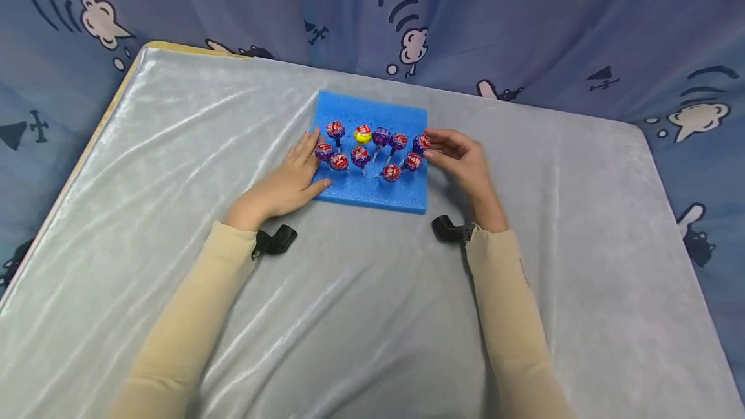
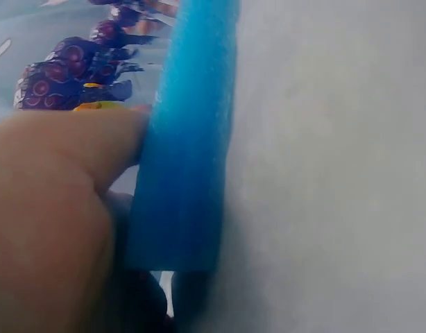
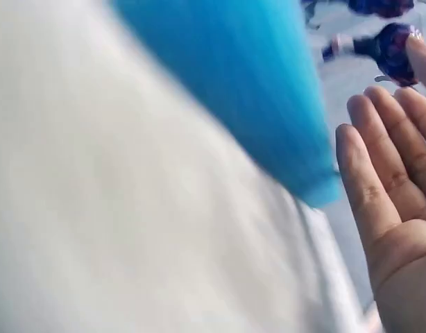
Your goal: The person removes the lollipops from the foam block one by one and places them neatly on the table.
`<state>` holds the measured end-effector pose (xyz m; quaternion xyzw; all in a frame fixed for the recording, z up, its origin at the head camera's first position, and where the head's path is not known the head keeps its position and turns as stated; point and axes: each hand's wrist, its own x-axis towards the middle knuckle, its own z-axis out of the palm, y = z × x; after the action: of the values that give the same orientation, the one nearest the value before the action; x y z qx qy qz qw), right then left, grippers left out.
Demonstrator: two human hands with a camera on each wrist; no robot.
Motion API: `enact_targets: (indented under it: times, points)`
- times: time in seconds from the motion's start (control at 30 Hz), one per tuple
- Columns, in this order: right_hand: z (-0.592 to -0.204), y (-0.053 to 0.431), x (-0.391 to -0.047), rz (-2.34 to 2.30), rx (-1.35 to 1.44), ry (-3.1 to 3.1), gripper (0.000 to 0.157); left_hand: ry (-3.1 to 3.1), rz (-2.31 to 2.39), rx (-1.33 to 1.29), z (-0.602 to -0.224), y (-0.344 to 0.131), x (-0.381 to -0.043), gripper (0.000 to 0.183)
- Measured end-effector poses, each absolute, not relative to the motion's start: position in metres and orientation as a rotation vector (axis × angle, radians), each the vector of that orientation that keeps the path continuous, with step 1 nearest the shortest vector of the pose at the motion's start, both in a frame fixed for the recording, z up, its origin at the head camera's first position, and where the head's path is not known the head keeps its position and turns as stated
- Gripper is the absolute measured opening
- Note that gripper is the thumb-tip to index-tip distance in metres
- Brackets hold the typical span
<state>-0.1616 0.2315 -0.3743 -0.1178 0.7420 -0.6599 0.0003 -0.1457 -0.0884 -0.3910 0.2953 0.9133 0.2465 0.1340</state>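
A blue foam board [image 1: 372,196] lies on the cloth. Several lollipops stand in it on their sticks, most in purple and red wrappers; one lollipop [image 1: 362,134] is yellow and red. My left hand [image 1: 285,180] rests flat along the board's left edge, fingers straight and thumb over the near left part. At the right edge, my right hand [image 1: 462,157] has thumb and forefinger at either side of a purple lollipop [image 1: 421,143], pinching its head. In the right wrist view, the lollipop [image 3: 397,55] meets a fingertip, while the other fingers stretch out beside the board [image 3: 268,90].
A pale grey cloth [image 1: 361,315] covers the table. Blue patterned curtains [image 1: 524,18] hang behind it and at the sides. Each wrist carries a black camera mount, the left mount [image 1: 276,240] and right mount [image 1: 451,229] standing over the cloth.
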Motion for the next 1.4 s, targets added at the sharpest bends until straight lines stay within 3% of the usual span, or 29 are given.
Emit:
enact_targets:
  times: [0.17,0.67,0.87,1.03,1.4]
  points:
    - [-0.385,0.225,-0.163,-2.365,-0.346,2.047,0.039,2.67,0.733,0.859,-0.391,-0.089,-0.146,0.06]
    - [-0.391,0.22,-0.168,-2.44,-0.31,1.984,0.037,2.701,0.822,0.862,-0.397,-0.09,-0.148,0.053]
    - [-0.39,0.219,-0.166,-2.497,-0.315,1.884,0.033,2.696,0.823,0.859,-0.397,-0.09,-0.147,0.051]
    - [-0.39,0.219,-0.165,-2.563,-0.314,1.814,0.02,2.683,0.825,0.86,-0.396,-0.089,-0.147,0.052]
    - [-0.388,0.22,-0.166,-2.708,-0.174,1.707,0.019,2.683,0.827,0.852,-0.396,-0.09,-0.146,0.052]
